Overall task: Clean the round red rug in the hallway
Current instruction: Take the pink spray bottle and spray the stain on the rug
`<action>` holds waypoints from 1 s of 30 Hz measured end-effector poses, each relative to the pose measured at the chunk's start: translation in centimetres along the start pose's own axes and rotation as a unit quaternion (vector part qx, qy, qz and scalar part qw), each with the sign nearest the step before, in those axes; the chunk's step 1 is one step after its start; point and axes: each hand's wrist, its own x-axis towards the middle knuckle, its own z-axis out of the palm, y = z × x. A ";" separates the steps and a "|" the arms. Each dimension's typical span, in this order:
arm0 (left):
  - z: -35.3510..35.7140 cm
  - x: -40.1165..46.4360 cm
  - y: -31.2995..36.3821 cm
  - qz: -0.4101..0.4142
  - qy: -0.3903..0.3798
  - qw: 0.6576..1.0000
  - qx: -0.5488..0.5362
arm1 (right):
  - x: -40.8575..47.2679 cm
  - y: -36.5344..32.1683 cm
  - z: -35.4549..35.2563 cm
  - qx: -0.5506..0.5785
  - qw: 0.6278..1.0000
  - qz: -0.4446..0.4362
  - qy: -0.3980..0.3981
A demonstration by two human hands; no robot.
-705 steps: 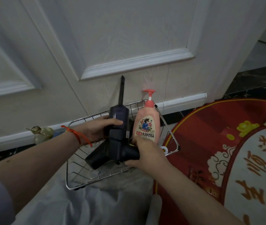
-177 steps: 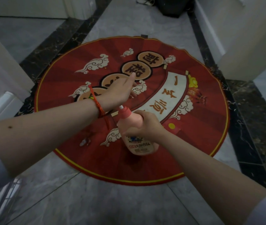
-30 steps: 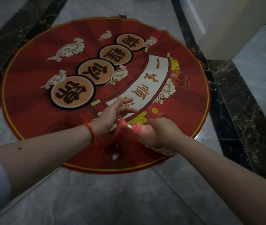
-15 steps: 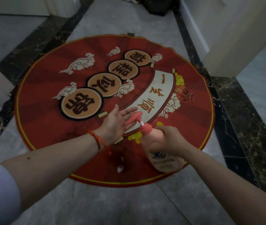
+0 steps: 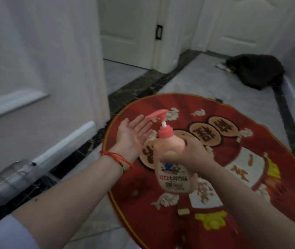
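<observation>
Head view: right hand (image 5: 192, 155) grips pink bottle (image 5: 170, 159) upright above red rug (image 5: 233, 177) on hallway floor. Left hand (image 5: 131, 135) flat, palm up, fingers straight, under pump nozzle (image 5: 156, 114).

Grey tile floor (image 5: 193, 83) w/ round red rug (image 5: 224, 177), black bag (image 5: 256, 72), wire basket (image 5: 8, 178).

L hand (image 5: 132, 134) now palm-up (bottle (image 5: 171, 159) raised).

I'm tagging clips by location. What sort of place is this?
Likely a home hallway: white panelled doors at the end, a marble-tiled floor with dark borders, and a round red rug.
</observation>
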 end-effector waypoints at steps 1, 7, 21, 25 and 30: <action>-0.9 -0.2 1.8 0.019 0.010 1.000 0.003 | 1.1 -1.5 1.0 0.003 1.000 -0.015 -0.009; -7.9 -3.2 11.0 0.123 0.110 0.985 -0.056 | 4.9 -10.9 8.8 0.052 0.989 -0.122 -0.070; -20.1 -11.2 17.9 0.226 0.271 0.933 -0.065 | 3.5 -20.1 21.8 0.088 0.938 -0.197 -0.271; -23.1 -12.5 16.1 0.207 0.361 0.909 -0.023 | 2.7 -18.9 24.6 0.105 0.936 -0.170 -0.290; -27.1 -13.6 12.1 0.099 0.437 0.891 0.076 | 1.9 -16.7 28.1 0.137 0.939 -0.130 -0.289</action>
